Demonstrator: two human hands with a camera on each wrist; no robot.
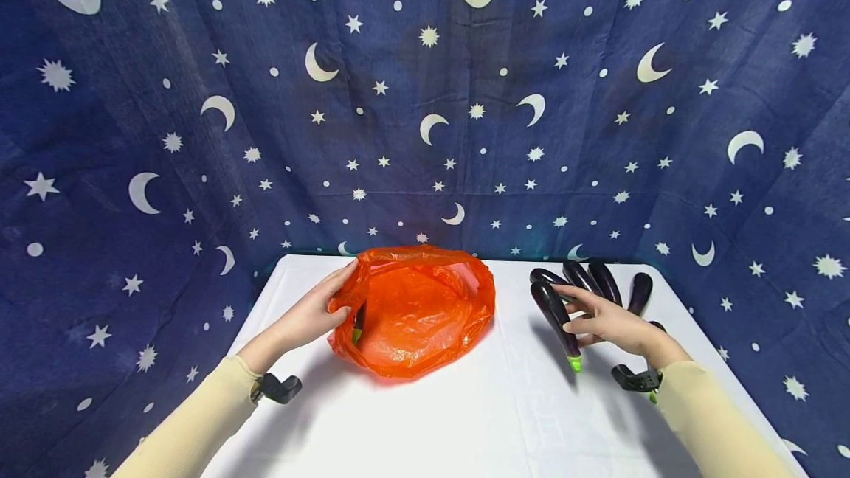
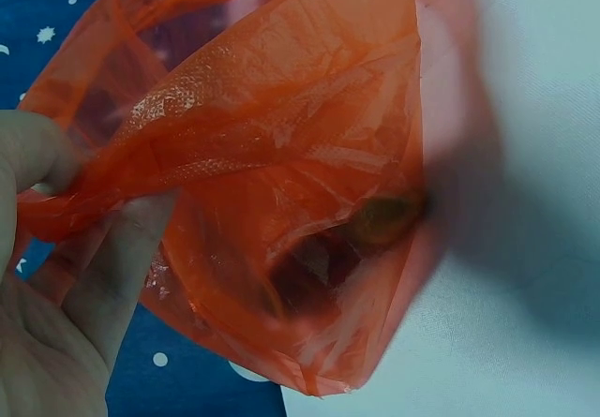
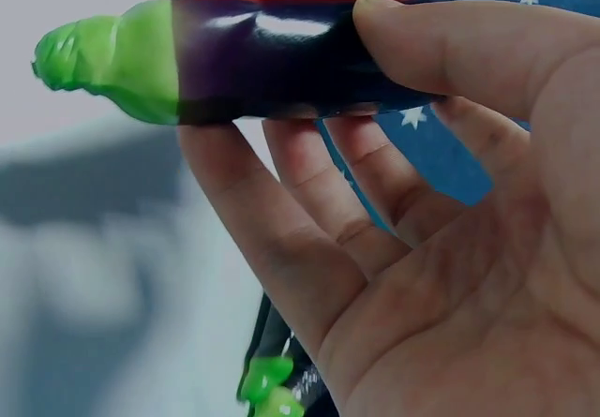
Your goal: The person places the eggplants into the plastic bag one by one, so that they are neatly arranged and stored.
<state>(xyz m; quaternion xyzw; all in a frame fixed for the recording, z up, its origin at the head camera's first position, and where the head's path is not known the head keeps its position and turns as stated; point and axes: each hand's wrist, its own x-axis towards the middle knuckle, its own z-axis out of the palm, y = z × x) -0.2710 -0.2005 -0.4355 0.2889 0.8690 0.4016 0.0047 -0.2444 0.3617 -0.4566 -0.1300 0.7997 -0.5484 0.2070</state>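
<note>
An orange plastic bag lies on its side with its wide mouth facing me. My left hand pinches the left part of its rim between thumb and fingers. Inside, near that edge, is an eggplant, seen dimly through the plastic in the left wrist view. To the right of the bag, my right hand holds another eggplant between thumb and fingertips, over the table. Its bright green stem end points toward me and slightly down.
Several more eggplants lie at the back right of the white table, behind and beside my right hand. One is partly hidden under the right wrist, its green end showing. A dark blue cloth with moons and stars hangs around the table.
</note>
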